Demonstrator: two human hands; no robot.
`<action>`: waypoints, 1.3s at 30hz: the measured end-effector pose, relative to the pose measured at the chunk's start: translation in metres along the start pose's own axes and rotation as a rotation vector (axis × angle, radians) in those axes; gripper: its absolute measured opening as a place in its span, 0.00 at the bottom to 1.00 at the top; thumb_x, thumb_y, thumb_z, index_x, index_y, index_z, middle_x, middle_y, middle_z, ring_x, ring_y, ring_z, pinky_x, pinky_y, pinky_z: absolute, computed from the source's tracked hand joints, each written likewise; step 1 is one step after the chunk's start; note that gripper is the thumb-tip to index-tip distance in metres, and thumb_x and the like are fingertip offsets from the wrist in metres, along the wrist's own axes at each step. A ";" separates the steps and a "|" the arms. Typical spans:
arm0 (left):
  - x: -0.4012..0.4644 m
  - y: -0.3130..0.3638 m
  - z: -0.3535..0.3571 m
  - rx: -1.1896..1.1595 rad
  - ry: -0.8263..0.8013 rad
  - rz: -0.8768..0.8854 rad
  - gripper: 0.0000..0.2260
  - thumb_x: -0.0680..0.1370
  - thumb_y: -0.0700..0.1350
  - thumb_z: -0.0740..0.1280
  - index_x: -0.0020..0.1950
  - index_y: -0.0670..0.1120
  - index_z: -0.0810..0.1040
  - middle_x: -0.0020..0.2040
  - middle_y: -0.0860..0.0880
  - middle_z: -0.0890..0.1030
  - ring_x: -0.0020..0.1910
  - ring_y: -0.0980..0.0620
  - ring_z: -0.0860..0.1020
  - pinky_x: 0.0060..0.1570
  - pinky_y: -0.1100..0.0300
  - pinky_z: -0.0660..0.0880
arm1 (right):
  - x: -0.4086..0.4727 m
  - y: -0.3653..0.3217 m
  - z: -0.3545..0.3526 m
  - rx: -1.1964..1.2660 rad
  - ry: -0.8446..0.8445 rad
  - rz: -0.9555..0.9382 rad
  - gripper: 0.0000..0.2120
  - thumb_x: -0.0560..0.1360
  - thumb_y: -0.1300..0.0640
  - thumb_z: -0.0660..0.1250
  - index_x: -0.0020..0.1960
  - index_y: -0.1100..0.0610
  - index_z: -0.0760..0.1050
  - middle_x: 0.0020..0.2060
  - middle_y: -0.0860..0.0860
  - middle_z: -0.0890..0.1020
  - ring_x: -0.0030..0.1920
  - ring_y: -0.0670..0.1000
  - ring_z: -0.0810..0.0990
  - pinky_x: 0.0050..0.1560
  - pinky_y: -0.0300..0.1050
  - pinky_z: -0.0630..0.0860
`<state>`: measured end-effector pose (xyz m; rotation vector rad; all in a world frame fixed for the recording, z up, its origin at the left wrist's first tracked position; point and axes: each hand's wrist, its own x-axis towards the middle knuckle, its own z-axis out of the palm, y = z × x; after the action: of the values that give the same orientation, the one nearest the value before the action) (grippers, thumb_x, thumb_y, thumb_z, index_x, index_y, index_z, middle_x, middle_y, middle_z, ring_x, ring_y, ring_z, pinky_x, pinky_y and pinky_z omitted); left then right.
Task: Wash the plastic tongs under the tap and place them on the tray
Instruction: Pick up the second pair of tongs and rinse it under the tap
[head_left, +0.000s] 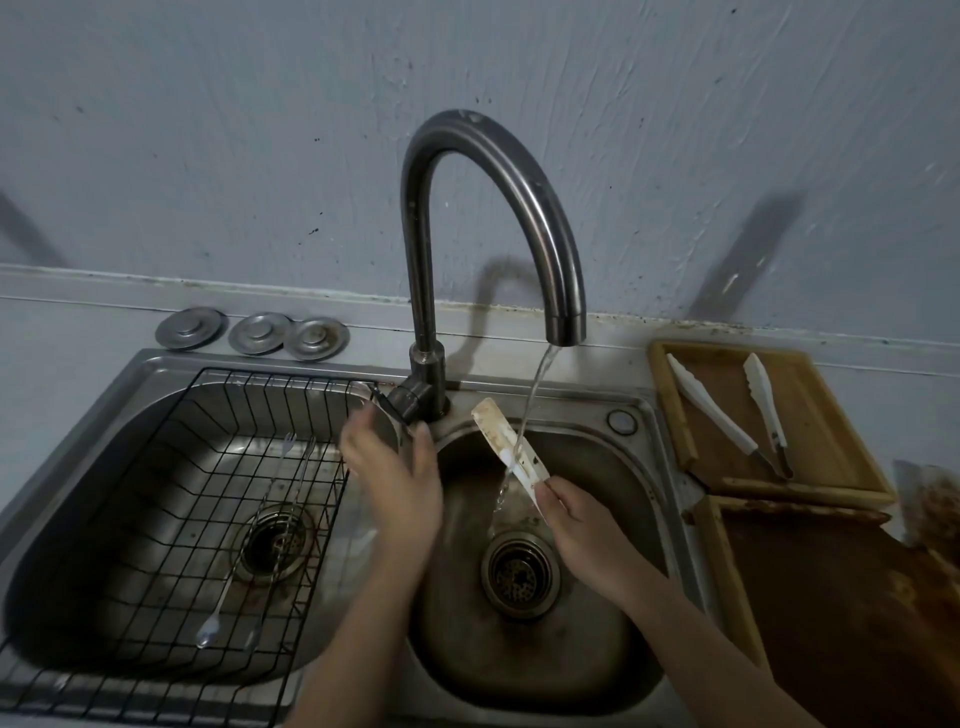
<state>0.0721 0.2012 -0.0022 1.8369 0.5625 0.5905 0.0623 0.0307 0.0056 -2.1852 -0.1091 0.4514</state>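
My right hand pinches the near end of the stained plastic tongs, holding them tilted over the right basin so the thin stream of water from the curved tap runs onto them. My left hand is up at the tap's base with fingers fairly straight, spread around the lever; it covers most of the lever, so I cannot tell whether it is truly touching it.

To my right on the table sits a wooden tray holding two more white tongs, lying apart from each other. Nearer me is a second wooden tray, its floor dark and stained, cut off by the frame edge. Something brownish and crumpled at the far right is too blurred to name.

The left basin carries a black wire rack, with two slender metal utensils lying in it above the drain. Three round metal plugs rest on the ledge behind. The right basin's drain strainer shows between my forearms. I can read no writing or brand anywhere.
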 end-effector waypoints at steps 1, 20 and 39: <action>-0.015 -0.001 0.006 -0.063 -0.049 -0.084 0.22 0.76 0.40 0.66 0.68 0.37 0.64 0.64 0.43 0.67 0.63 0.48 0.69 0.60 0.62 0.68 | 0.002 -0.002 0.001 -0.010 -0.005 0.004 0.15 0.80 0.49 0.53 0.47 0.56 0.74 0.31 0.48 0.73 0.29 0.45 0.70 0.33 0.43 0.67; -0.036 0.009 0.040 -0.545 -0.656 -0.650 0.05 0.75 0.37 0.67 0.49 0.37 0.78 0.44 0.38 0.82 0.39 0.45 0.81 0.40 0.54 0.80 | 0.042 -0.008 -0.003 -0.090 0.068 0.202 0.26 0.81 0.48 0.45 0.53 0.61 0.78 0.42 0.58 0.81 0.45 0.56 0.80 0.44 0.44 0.72; -0.029 0.003 0.021 -0.547 -0.761 -0.460 0.20 0.67 0.24 0.69 0.52 0.43 0.80 0.41 0.47 0.85 0.42 0.51 0.83 0.41 0.59 0.80 | 0.039 -0.022 0.002 0.336 0.048 0.289 0.16 0.80 0.56 0.52 0.49 0.60 0.77 0.38 0.58 0.80 0.35 0.54 0.76 0.32 0.43 0.69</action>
<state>0.0636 0.1675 -0.0091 1.2134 0.2450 -0.2598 0.0997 0.0554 0.0107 -1.8824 0.2933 0.5354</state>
